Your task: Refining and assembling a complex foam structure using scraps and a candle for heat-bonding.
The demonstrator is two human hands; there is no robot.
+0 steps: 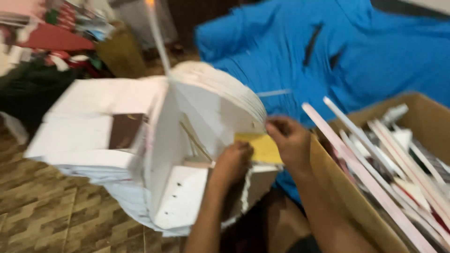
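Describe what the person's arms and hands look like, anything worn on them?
Both forearms are bare as far as the view reaches, with no sleeves showing. The left hand and right hand wear no gloves. The picture is motion-blurred, so rings, a watch or other small items cannot be made out.

Bystander objects, located relative to the cardboard box [356, 206] at lower right. Inside the box: a bundle of long pale sticks [375, 154], lying slanted and overhanging its near rim. Behind the box and to its left: a blue cloth [328, 51], spread wide across the upper right. Far left of the box: a patterned brown tile floor [42, 211]. At upper left, well apart from the box: a blurred heap of red and white clutter [47, 33].
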